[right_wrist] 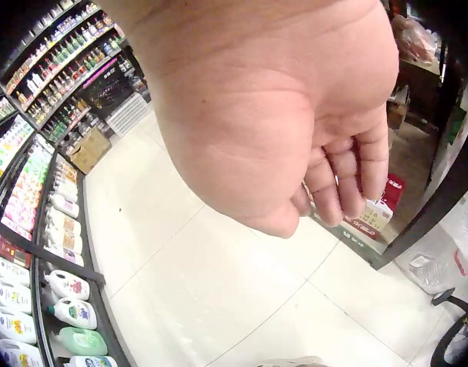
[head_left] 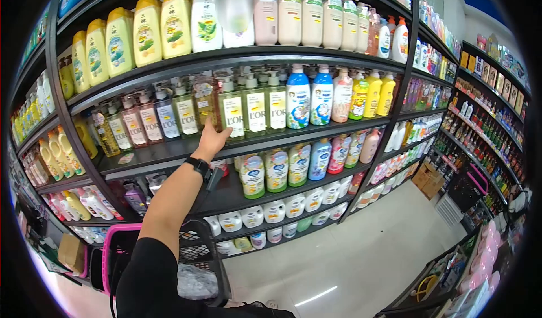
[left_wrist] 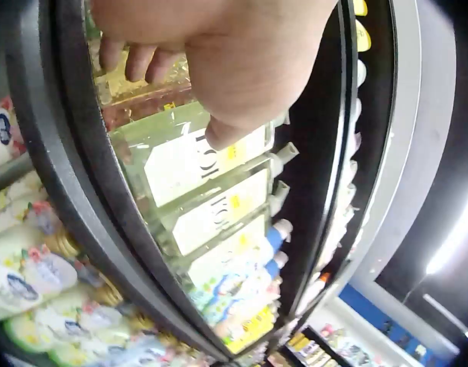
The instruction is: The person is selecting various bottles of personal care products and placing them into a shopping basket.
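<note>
My left hand (head_left: pixel 213 139) reaches to the middle shelf, in front of an amber pump bottle (head_left: pixel 204 100) and a pale green pump bottle (head_left: pixel 231 112) with a white label. Close up in the left wrist view, the fingers (left_wrist: pixel 142 63) overlap the amber bottle, and the thumb lies over the green bottle's label. More pump bottles of the same shape (head_left: pixel 256 112) stand to the right, with pink and bluish ones (head_left: pixel 151 120) to the left. Down over the floor hangs my right hand (right_wrist: pixel 272 130), its fingers loosely curled with nothing in them; it is outside the head view.
A black shopping basket with a pink rim (head_left: pixel 121 227) is below the left arm, beside a clear plastic bag (head_left: pixel 197 281). Shelves above and below carry rows of bottles (head_left: pixel 176 21). Tiled floor (head_left: pixel 339 250) lies to the right, with cardboard boxes (head_left: pixel 427 181) farther off.
</note>
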Tool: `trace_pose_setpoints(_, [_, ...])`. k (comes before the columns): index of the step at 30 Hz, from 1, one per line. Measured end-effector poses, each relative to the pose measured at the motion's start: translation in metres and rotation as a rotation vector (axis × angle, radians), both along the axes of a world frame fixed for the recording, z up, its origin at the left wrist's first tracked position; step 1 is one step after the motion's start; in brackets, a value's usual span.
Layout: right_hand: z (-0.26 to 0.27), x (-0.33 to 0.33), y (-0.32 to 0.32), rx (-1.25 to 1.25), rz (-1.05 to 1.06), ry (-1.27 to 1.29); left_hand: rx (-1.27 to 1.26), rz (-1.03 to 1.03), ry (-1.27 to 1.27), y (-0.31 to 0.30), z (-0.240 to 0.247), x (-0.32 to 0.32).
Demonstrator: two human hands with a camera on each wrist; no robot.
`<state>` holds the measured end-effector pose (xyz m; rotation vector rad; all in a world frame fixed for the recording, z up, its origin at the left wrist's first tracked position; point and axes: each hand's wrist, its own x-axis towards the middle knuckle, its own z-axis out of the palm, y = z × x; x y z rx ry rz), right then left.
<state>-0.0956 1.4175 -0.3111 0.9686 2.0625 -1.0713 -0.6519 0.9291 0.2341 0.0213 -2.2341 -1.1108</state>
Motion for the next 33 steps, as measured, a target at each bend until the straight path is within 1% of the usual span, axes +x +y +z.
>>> trace_pose_setpoints(1, [0.006,-0.002,-0.001,-0.017,-0.028,0.001,0.032,-0.02,-0.06,0.006,0.001,-0.003])
trace_pose_setpoints(2, [0.012,-0.004,-0.001,-0.03,-0.05,0.008,0.061,-0.044,-0.117,0.018,0.012,0.005])
trace_pose_setpoints(3, [0.017,-0.005,-0.002,-0.045,-0.072,0.014,0.135,-0.072,-0.087,0.02,0.008,-0.006])
trace_pose_setpoints(4, [0.021,-0.009,-0.003,-0.056,-0.09,0.021,0.204,-0.139,-0.073,0.02,0.005,-0.016])
trace_pose_setpoints(6, [0.027,-0.013,-0.006,-0.076,-0.108,0.04,0.421,-0.324,-0.01,0.019,0.002,-0.029])
trace_pose_setpoints(7, [0.029,-0.016,-0.006,-0.084,-0.106,0.05,0.49,-0.399,-0.026,0.016,0.0,-0.033])
trace_pose_setpoints(10, [0.028,-0.027,-0.007,-0.098,-0.08,0.066,0.463,-0.3,-0.063,0.026,0.016,0.0])
trace_pose_setpoints(11, [0.028,-0.031,-0.007,-0.101,-0.064,0.074,0.492,-0.367,0.0,0.023,0.013,0.003])
trace_pose_setpoints(13, [0.028,-0.041,-0.006,-0.101,-0.02,0.089,0.497,-0.386,-0.012,0.012,0.002,0.018])
trace_pose_setpoints(14, [0.028,-0.049,-0.006,-0.096,0.004,0.105,0.48,-0.375,-0.013,0.01,0.001,0.035])
trace_pose_setpoints(16, [0.029,-0.071,-0.008,-0.097,0.058,0.161,0.583,-0.511,0.037,0.008,-0.01,0.087])
trace_pose_setpoints(18, [0.033,-0.103,-0.011,-0.111,0.125,0.274,0.617,-0.548,-0.042,0.003,-0.03,0.145])
trace_pose_setpoints(20, [0.044,-0.15,-0.015,-0.179,0.173,0.429,0.575,-0.6,-0.168,0.005,-0.039,0.219])
trace_pose_setpoints(21, [0.064,-0.179,-0.025,-0.24,0.198,0.519,0.543,-0.626,-0.21,-0.002,-0.07,0.238])
trace_pose_setpoints(22, [0.116,-0.21,-0.053,-0.417,0.161,0.544,0.515,-0.651,-0.251,-0.008,-0.102,0.258])
trace_pose_setpoints(23, [0.146,-0.238,-0.075,-0.381,0.313,0.673,0.519,-0.639,-0.316,-0.007,-0.118,0.286])
trace_pose_setpoints(24, [0.195,-0.257,-0.107,-0.541,0.341,0.746,0.529,-0.634,-0.385,-0.003,-0.129,0.313])
trace_pose_setpoints(26, [0.288,-0.276,-0.17,-0.807,0.425,0.772,0.555,-0.574,-0.534,0.001,-0.136,0.355])
trace_pose_setpoints(27, [0.324,-0.28,-0.198,-0.921,0.558,0.819,0.577,-0.587,-0.555,-0.001,-0.152,0.365])
trace_pose_setpoints(28, [0.352,-0.28,-0.226,-1.039,0.683,0.855,0.55,-0.563,-0.527,-0.004,-0.157,0.375])
trace_pose_setpoints(30, [0.382,-0.269,-0.285,-1.237,0.733,0.848,0.383,-0.516,-0.567,-0.023,-0.144,0.389])
trace_pose_setpoints(31, [0.387,-0.261,-0.307,-1.191,0.722,0.778,0.365,-0.496,-0.533,-0.032,-0.143,0.396])
trace_pose_setpoints(32, [0.391,-0.253,-0.327,-1.145,0.71,0.717,0.364,-0.489,-0.567,-0.043,-0.141,0.402])
trace_pose_setpoints(33, [0.399,-0.24,-0.348,-1.122,0.654,0.704,0.321,-0.487,-0.569,-0.055,-0.143,0.409])
